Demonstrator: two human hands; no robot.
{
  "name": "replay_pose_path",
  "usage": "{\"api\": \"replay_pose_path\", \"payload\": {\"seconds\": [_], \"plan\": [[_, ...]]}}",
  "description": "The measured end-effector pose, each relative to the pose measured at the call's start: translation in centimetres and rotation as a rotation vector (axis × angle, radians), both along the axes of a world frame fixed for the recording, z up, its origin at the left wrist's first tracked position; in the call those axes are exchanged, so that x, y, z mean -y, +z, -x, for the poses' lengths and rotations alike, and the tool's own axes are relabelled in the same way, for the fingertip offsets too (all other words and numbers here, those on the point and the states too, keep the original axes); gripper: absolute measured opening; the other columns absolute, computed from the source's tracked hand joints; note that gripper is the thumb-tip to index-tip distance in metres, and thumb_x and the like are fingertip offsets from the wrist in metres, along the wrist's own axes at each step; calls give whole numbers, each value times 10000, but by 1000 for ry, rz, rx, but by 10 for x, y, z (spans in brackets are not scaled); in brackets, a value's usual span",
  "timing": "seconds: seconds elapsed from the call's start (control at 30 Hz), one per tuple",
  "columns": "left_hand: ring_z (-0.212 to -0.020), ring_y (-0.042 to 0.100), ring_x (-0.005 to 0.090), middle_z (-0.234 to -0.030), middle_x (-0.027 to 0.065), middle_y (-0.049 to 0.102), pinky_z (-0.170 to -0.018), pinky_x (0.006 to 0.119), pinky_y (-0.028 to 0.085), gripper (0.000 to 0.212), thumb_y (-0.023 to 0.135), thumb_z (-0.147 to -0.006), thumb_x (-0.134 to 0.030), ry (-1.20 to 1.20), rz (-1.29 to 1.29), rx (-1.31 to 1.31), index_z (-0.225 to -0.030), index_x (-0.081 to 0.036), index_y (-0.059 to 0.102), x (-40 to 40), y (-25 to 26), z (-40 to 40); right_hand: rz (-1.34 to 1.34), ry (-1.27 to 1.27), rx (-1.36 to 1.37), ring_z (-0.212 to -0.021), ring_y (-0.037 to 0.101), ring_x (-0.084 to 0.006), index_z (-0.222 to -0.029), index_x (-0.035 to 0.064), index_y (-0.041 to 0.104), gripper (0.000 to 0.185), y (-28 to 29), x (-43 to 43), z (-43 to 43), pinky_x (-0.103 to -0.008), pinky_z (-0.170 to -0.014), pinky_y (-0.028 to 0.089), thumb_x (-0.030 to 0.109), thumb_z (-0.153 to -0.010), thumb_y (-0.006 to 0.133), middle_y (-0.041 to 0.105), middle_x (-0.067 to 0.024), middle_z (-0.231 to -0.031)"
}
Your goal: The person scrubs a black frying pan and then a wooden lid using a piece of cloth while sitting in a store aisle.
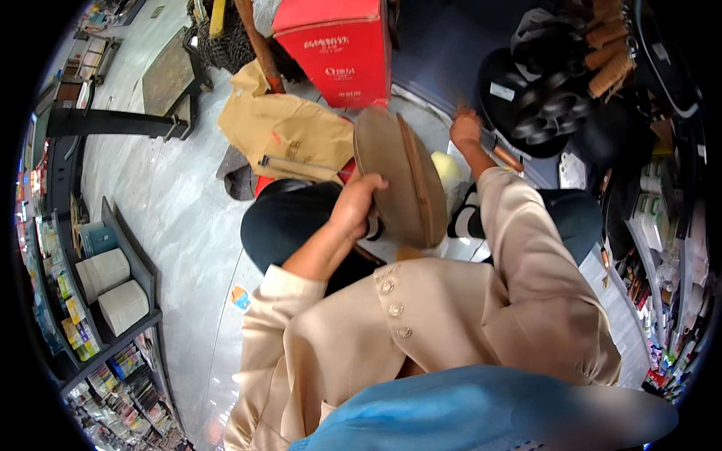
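Note:
My left hand [358, 206] grips the near left edge of a round, flat brown object [395, 180], tilted up above the floor between my knees. A strip of lighter brown runs across it; its exact kind is not clear. My right hand [467, 127] is raised at the edge of a dark shelf, its fingers curled and blurred. Something brown and blurred shows just above the fingers, and whether they hold it cannot be made out. Beside that hand lies a brown handle [507, 158], and beyond are black pans [550, 113] with a white label.
A red cardboard box [338, 56] stands ahead, with crumpled brown paper [293, 127] left of it on the tiled floor. Brown handles [612, 62] hang at the upper right. Shelving with white containers [124, 307] is at the left. A pale yellow thing [447, 169] lies between my hands.

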State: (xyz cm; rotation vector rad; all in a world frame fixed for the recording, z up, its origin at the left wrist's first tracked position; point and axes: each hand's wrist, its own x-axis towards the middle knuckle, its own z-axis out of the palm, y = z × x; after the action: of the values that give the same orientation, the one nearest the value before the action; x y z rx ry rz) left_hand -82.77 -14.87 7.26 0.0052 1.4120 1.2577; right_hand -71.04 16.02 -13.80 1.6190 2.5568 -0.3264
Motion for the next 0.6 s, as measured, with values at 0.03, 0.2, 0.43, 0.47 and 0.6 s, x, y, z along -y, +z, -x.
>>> {"api": "replay_pose_path", "payload": {"seconds": [0.03, 0.2, 0.43, 0.47, 0.6], "plan": [[-838, 625, 227, -975, 81, 633, -698, 370, 524, 328, 552, -804, -198, -4, 18, -33, -1080, -22, 578, -2, -1, 3, 190, 65, -31, -1023, 626, -348, -1027, 47, 690, 288, 0, 7, -9, -433, -856, 504, 223, -854, 541, 669, -197, -1067], [-721, 583, 196, -882, 67, 620, -616, 340, 448, 296, 544, -790, -194, 133, -48, 2, -1046, -46, 568, 17, 3, 13, 502, -134, -1090, -1002, 608, -333, -1196, 72, 590, 419, 96, 131, -28, -372, -877, 472, 112, -780, 623, 627, -186, -1096], [-836, 598, 198, -962, 73, 621, -726, 317, 484, 414, 553, -745, -120, 126, -314, -54, -1151, -39, 556, 40, 28, 2, 70, 707, -756, -1381, 314, -236, -1401, 158, 452, 481, 213, 237, -31, -424, -1083, 244, 219, -927, 508, 360, -73, -1493], [-975, 578, 211, -1067, 92, 607, -866, 326, 458, 492, 549, -738, -94, 77, -316, -52, -1223, -10, 529, 45, 28, 5, -9, 673, -760, -1397, 295, -234, -1401, 163, 455, 458, 209, 220, -18, -448, -1087, 223, 243, -950, 463, 340, -61, -1510], [-956, 601, 234, -1047, 122, 636, -864, 351, 477, 384, 559, -758, -99, 58, -441, -90, -1118, 31, 575, 44, 30, -7, -124, 500, -746, -1394, 311, -236, -1373, 161, 493, 422, 205, 157, 16, -451, -1101, 208, 271, -975, 410, 324, -66, -1527]]}}
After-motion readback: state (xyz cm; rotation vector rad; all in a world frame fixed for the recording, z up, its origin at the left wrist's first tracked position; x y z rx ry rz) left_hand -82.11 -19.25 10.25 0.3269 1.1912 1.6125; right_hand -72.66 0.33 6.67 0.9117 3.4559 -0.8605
